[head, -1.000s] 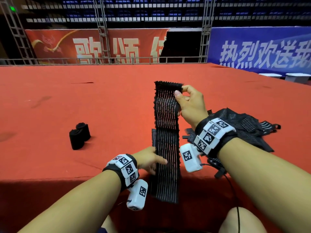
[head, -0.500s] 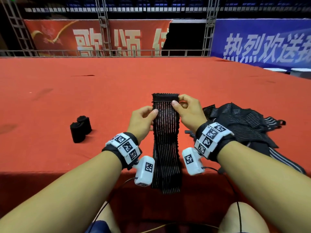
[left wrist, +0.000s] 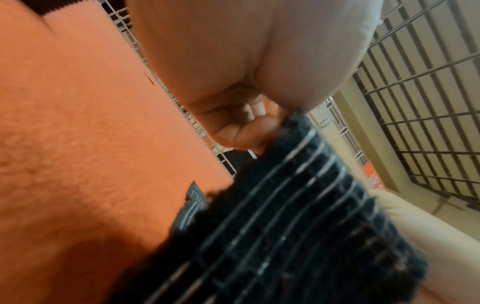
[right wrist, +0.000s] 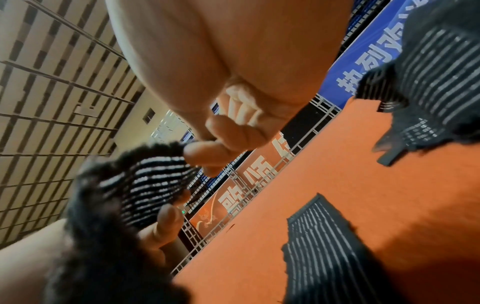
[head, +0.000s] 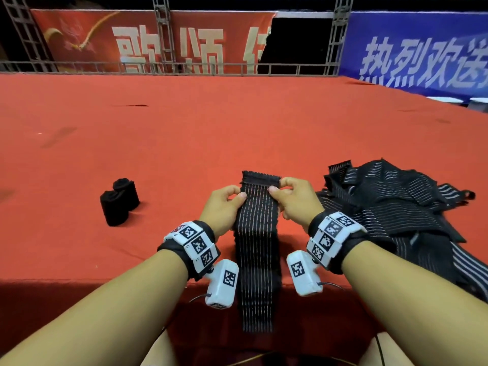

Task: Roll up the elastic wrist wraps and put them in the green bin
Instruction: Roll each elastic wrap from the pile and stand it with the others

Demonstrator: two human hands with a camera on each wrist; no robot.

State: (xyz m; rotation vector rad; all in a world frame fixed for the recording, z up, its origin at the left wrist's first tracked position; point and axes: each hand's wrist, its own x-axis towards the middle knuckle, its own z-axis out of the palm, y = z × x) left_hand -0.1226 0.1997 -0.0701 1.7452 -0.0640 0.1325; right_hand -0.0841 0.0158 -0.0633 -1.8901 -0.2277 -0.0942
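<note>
A long black elastic wrap (head: 257, 247) with pale stripes hangs from both hands over the table's near edge. My left hand (head: 224, 204) pinches its left side just below the top end, thumb on the front. My right hand (head: 293, 196) pinches the right side at the same height. In the left wrist view curled fingers (left wrist: 241, 131) hold the striped wrap (left wrist: 298, 205). In the right wrist view the thumb and fingers (right wrist: 207, 152) pinch the wrap's edge (right wrist: 145, 174). No green bin shows in any view.
Two rolled black wraps (head: 118, 204) stand on the red table (head: 184, 138) to the left. A heap of unrolled striped wraps (head: 390, 207) lies at the right, close to my right wrist. Metal railing and banners stand behind the table's far edge.
My left hand rose from the wrap's lower part to its top end and took hold beside the right hand. The wrap's top end came down and nearer to me.
</note>
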